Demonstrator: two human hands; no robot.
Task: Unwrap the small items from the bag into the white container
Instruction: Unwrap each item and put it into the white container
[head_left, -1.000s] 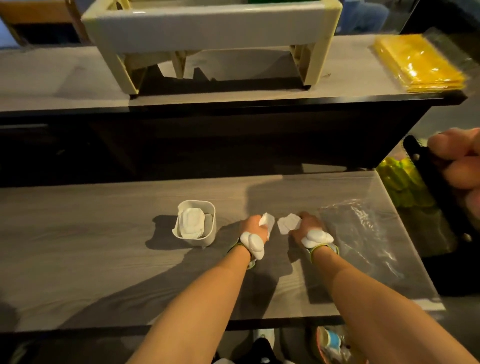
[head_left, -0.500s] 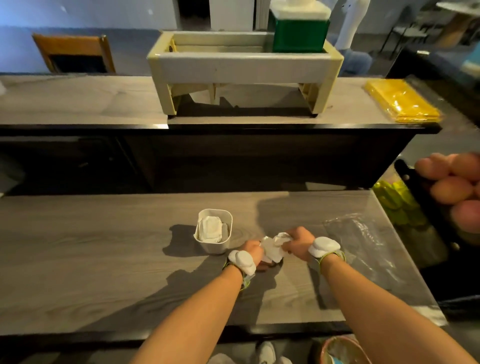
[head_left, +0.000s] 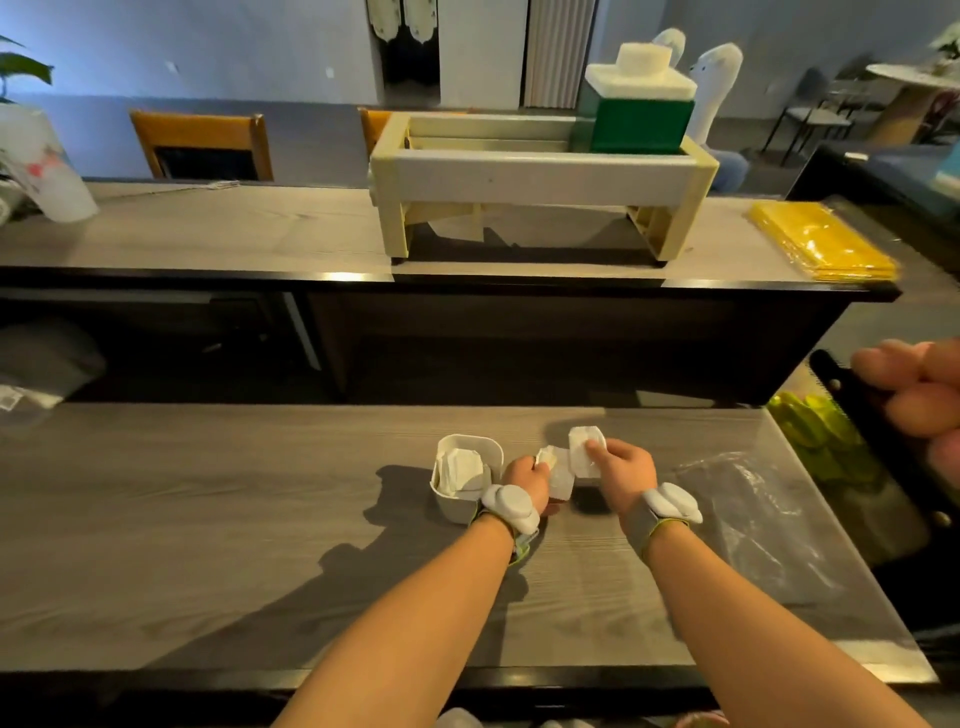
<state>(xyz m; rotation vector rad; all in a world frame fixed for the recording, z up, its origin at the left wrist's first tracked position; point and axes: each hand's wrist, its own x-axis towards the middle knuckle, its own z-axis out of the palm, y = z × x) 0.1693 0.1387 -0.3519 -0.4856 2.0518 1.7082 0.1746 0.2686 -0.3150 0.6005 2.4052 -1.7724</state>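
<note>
A small white container (head_left: 494, 451) stands on the grey wooden table, holding white flat pads (head_left: 462, 466). Just right of it my left hand (head_left: 525, 479) pinches a clear wrapper (head_left: 558, 475). My right hand (head_left: 622, 470) holds a white pad (head_left: 582, 451) by its right side, lifted slightly above the table and partly out of the wrapper. A crumpled clear plastic bag (head_left: 748, 514) lies flat on the table to the right of my right wrist. Both wrists wear white trackers.
A raised counter behind carries a cream rack (head_left: 540, 179) with a green box (head_left: 641, 122), yellow packets (head_left: 821, 241) and a white cup (head_left: 36, 161). Another person's hand (head_left: 919, 395) grips a black object at the right edge. Green items (head_left: 810, 431) sit beside the table's right end.
My hands came together at the item, then parted, with the white pad now pulled right out of the wrapper. The camera tilted upward, showing more of the room.
</note>
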